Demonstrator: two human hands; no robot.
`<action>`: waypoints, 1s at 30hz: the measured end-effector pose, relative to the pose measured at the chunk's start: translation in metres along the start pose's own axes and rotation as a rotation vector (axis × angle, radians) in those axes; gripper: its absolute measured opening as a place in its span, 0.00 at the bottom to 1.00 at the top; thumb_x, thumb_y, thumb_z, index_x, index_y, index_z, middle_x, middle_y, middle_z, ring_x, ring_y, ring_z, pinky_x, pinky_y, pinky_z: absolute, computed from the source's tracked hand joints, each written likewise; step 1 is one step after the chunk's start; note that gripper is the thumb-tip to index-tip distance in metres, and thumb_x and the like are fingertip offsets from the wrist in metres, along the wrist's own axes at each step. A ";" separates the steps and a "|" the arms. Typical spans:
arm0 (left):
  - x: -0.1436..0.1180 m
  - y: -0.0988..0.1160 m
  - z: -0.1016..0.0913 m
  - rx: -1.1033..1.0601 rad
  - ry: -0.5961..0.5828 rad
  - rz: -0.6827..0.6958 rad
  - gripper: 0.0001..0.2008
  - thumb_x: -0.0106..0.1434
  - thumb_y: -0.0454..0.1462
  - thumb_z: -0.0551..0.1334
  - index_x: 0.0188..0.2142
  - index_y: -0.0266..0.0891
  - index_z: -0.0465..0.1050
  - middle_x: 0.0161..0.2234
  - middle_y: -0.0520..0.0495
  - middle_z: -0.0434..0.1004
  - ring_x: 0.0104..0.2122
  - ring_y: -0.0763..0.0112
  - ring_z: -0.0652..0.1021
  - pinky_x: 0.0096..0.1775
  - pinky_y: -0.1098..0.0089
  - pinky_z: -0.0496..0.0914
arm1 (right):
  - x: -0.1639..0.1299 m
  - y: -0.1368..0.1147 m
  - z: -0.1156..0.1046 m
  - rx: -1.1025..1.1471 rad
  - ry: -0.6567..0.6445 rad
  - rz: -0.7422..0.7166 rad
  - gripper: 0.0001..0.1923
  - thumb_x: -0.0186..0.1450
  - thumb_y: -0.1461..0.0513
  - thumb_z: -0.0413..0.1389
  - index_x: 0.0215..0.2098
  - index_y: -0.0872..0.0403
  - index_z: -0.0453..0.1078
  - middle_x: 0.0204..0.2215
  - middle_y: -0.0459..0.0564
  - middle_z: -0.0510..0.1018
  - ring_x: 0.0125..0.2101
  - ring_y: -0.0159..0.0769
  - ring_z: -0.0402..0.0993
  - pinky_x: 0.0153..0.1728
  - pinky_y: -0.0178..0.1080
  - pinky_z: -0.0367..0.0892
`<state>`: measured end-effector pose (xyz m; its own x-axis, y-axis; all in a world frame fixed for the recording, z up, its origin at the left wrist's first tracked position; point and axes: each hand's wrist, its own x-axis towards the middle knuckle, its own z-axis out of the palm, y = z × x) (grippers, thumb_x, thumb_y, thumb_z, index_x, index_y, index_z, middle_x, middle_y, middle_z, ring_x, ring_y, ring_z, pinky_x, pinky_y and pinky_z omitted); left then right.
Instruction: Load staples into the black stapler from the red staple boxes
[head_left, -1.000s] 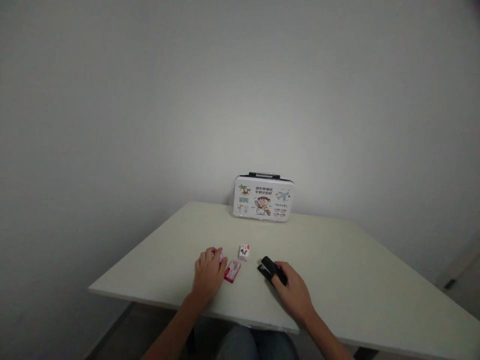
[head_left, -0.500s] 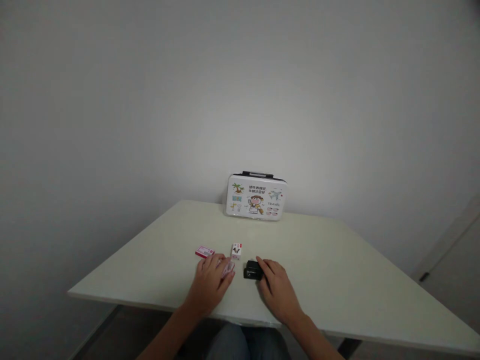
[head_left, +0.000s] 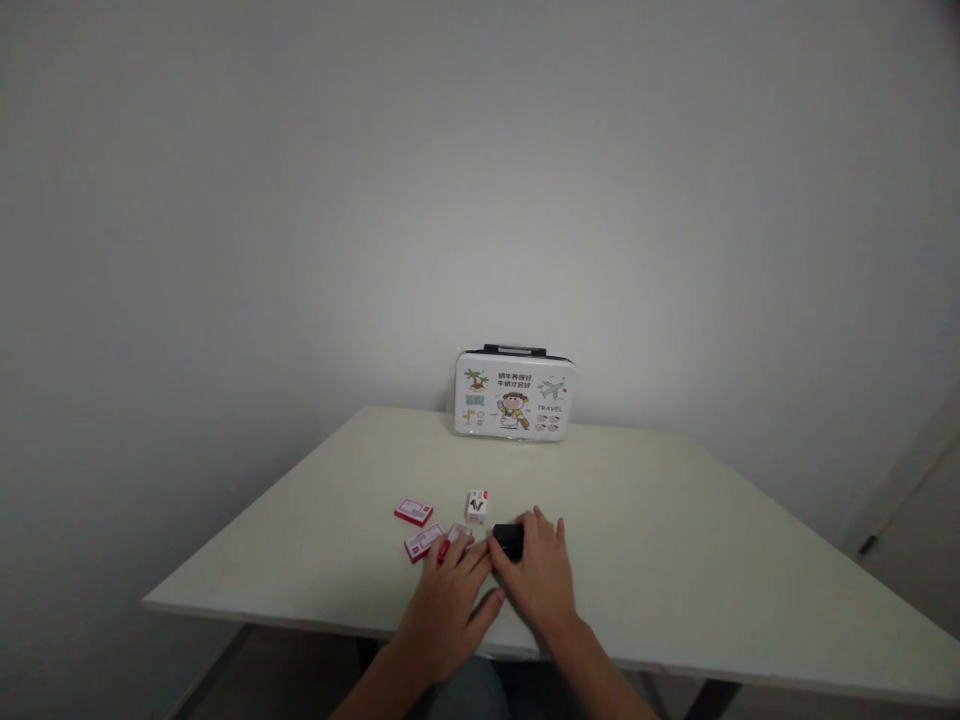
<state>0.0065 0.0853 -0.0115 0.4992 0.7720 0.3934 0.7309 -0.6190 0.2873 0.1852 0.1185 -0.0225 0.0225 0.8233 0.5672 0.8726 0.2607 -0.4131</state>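
Black plastic, by its look, formed the casing of the stapler (head_left: 508,541), which sat on the near part of the table (head_left: 675,540), just right of a group of small boxes. The right hand (head_left: 541,580) was the nearer of the two and held it: thumb along the left side, other fingers over the far and right side, with a narrow gap filled by the casing. Only a short block showed between thumb and forefinger; the palm covered the remainder, so the direction of the long axis could not be confirmed.

The left hand (head_left: 448,605) lay palm down with fingers extended and slightly spread, the thumb set well apart and nothing visible between thumb and fingers. Its fingertips overlapped the near edge of the partly covered box (head_left: 460,533); whether they pressed on it could not be told. Left fingertips and right thumb were close together; contact was unclear.

Two further flat boxes lay to the left. The middle flat box (head_left: 424,542) was just beyond the left fingers, its long axis running from near left to far right. The outer flat box (head_left: 414,512) lay beyond it, slanted the opposite way. The white box (head_left: 477,507) stood beyond the stapler, slightly left. At the far edge, a printed case (head_left: 514,396) stood on its side before the wall (head_left: 517,200).
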 end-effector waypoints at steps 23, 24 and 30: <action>0.010 0.000 0.011 0.082 0.132 -0.012 0.16 0.72 0.47 0.56 0.57 0.54 0.69 0.56 0.54 0.74 0.59 0.57 0.67 0.65 0.39 0.48 | 0.019 0.042 0.010 0.919 0.425 0.486 0.20 0.67 0.45 0.55 0.37 0.54 0.71 0.34 0.50 0.81 0.38 0.41 0.77 0.44 0.41 0.69; 0.010 0.000 0.011 0.083 0.135 -0.012 0.16 0.72 0.47 0.56 0.57 0.54 0.69 0.56 0.54 0.74 0.59 0.57 0.67 0.65 0.39 0.47 | 0.019 0.045 0.011 0.994 0.461 0.521 0.19 0.67 0.46 0.55 0.37 0.53 0.70 0.34 0.50 0.81 0.38 0.42 0.78 0.45 0.42 0.69; 0.010 0.000 0.009 0.077 0.129 0.000 0.17 0.72 0.46 0.56 0.58 0.54 0.69 0.57 0.53 0.73 0.59 0.56 0.67 0.65 0.36 0.43 | 0.020 0.053 0.020 1.139 0.445 0.522 0.16 0.67 0.48 0.56 0.43 0.52 0.68 0.34 0.49 0.82 0.39 0.41 0.80 0.48 0.45 0.71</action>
<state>0.0153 0.0944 -0.0154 0.4387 0.7440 0.5040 0.7670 -0.6023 0.2213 0.2226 0.1586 -0.0472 0.5746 0.7782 0.2535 -0.1760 0.4200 -0.8903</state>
